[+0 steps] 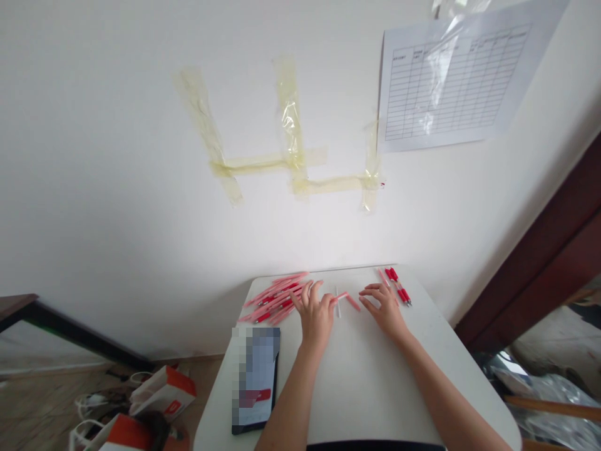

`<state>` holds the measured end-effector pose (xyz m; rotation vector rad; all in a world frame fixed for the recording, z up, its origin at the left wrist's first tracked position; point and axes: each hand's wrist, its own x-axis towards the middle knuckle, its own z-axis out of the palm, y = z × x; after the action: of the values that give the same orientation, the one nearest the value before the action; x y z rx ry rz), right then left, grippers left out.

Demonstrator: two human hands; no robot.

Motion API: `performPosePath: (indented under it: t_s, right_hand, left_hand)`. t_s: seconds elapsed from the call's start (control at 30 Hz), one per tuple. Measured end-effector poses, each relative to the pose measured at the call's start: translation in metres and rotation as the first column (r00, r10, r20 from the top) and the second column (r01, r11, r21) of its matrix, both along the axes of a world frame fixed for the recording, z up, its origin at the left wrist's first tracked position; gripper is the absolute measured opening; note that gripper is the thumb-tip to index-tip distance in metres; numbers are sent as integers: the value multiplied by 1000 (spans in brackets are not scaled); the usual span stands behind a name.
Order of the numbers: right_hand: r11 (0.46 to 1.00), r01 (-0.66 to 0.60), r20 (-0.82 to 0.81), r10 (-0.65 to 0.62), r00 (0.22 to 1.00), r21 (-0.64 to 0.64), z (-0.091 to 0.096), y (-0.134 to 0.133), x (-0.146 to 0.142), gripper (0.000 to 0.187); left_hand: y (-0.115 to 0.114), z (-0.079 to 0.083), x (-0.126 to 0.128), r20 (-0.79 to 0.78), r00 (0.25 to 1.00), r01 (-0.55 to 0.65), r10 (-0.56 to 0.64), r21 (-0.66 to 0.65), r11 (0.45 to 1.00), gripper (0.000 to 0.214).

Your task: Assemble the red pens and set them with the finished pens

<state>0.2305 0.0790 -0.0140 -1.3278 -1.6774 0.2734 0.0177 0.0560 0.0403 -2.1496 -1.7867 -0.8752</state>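
My left hand [315,318] is beside the pile of pens, its outer fingers spread. Its finger and thumb close on one end of a pink pen barrel [342,296], which points right. Under that barrel a thin white refill [338,309] lies on the table. A short pink pen piece [353,302] rests between my two hands. My right hand [385,312] hovers to the right of it, fingers apart and holding nothing. Past my right fingertips lie red pens [398,288], with a pink barrel [382,275] next to them, partly behind the hand.
A loose pile of pink and red pens [275,300] covers the table's [370,394] back left. In front of it lies a phone [256,382]. The white wall [141,156] rises behind, with a taped printed sheet [455,88]. Paper bags [164,391] stand on the floor at left.
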Motion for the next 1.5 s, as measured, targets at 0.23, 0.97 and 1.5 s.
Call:
performPosePath:
  t_s: [0.23, 0.97, 1.5]
  right_hand:
    - [989, -145, -50, 143, 988, -36, 5, -2, -2, 34]
    - [988, -94, -249, 62, 967, -122, 5, 5, 8, 38]
    - [972, -150, -202, 112, 973, -182, 11, 0, 3, 33]
  left_hand:
    - [-3, -8, 10, -15, 986, 168, -167, 71, 983, 11]
    - [11, -8, -14, 170, 984, 47, -45, -7, 999, 8]
    - [12, -11, -10, 224, 966, 122, -131, 53, 991, 10]
